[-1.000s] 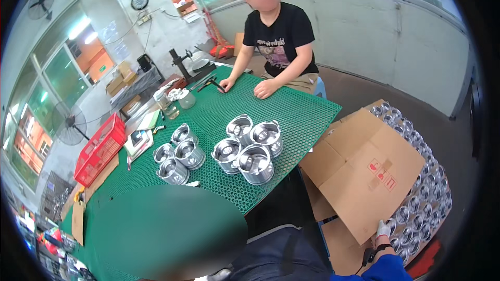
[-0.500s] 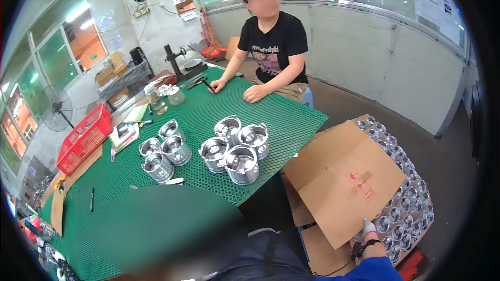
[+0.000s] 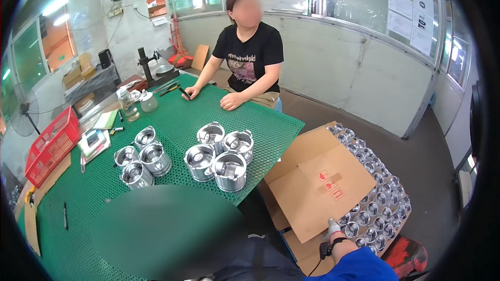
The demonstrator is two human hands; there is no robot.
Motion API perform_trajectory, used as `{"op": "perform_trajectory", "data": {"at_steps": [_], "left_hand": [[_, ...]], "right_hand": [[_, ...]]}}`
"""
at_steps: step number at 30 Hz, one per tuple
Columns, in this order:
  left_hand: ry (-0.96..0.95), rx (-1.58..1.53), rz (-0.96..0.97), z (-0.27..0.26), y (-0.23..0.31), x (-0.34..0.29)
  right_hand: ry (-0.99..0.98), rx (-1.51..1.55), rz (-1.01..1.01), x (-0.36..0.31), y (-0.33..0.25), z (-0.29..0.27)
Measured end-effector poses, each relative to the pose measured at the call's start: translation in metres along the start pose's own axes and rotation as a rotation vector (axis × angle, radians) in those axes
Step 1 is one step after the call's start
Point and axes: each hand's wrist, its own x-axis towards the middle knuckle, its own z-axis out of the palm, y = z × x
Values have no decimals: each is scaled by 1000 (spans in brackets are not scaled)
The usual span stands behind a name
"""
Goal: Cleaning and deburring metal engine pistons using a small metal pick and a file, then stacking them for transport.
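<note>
My right hand, in a pale glove, has its fingers at the lower edge of a brown cardboard box flap, closed on it. A dark band with a cable sits on that wrist. Past the flap, rows of shiny metal pistons stand packed beside the box. My left hand does not show; a large blurred oval covers the near part of the table. On the green perforated mat, more pistons stand upright in two clusters, one at the left and one nearer the box.
Across the table sits a person in a black T-shirt, holding a black pen-like tool. A red plastic basket, notebooks, a glass jar and a gauge stand line the left side. A red object is beyond my right arm.
The view has turned right, so the scene sits further left. My right hand stays at the flap's edge. Pale shapes by the left piston cluster no longer show.
</note>
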Motion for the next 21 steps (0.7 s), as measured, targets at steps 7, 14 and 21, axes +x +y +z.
{"op": "perform_trajectory", "data": {"at_steps": [7,14,21], "left_hand": [[-150,12,-3,-16,2,21],[-364,-131,85,-14,-14,77],[-505,-237,70,-30,-62,96]], "right_hand": [[-329,437,-142,-29,25,5],[-223,509,-205,-135,-83,127],[-71,354,-391,-194,-129,141]]}}
